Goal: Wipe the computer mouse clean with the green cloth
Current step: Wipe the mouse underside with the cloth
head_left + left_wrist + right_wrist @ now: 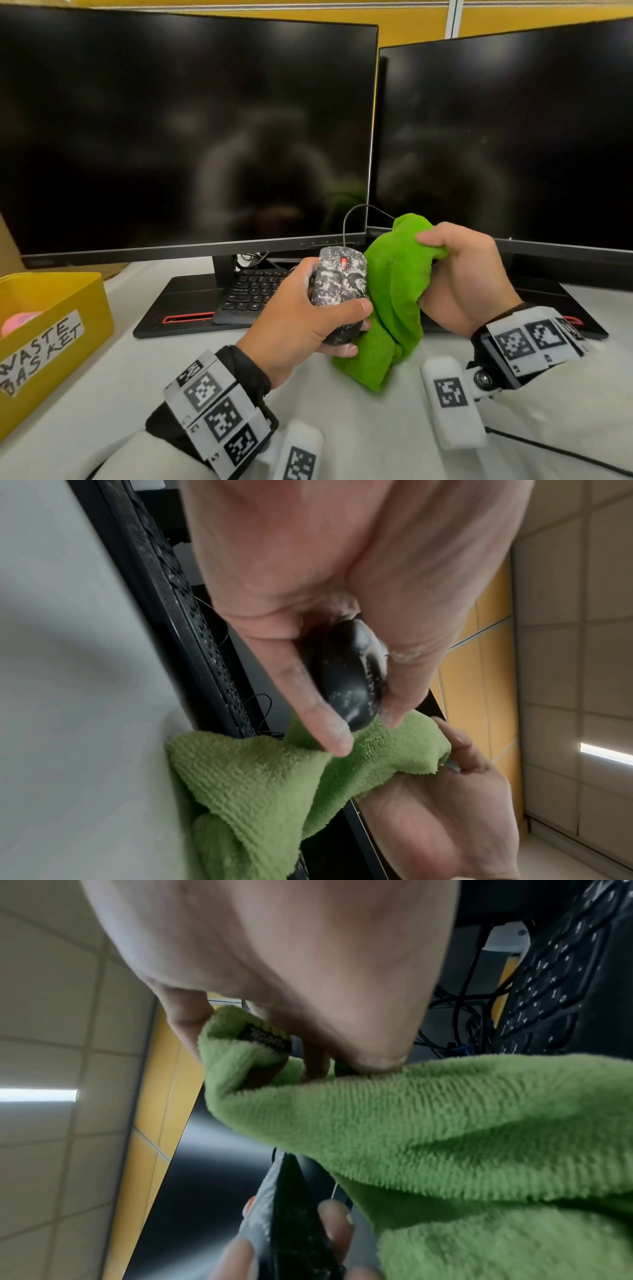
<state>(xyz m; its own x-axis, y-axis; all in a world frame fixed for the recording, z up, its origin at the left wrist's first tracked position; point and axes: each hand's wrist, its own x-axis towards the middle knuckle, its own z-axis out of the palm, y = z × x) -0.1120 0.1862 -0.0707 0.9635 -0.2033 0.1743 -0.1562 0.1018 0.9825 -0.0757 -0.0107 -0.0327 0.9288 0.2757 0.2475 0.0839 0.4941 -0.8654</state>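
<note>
Head view: the mouse (339, 291), speckled white, was held up off the surface (102, 359) in the left hand (301, 329), fingers (329, 723) clamped round its sides. The cloth (394, 308) was bunched in the right hand (469, 274), fingers curled tight on its top, pressed against the mouse's right flank and draped down to the surface. Two dark monitors (188, 130) were seen behind, a yellow bin (51, 308) at left.
</note>
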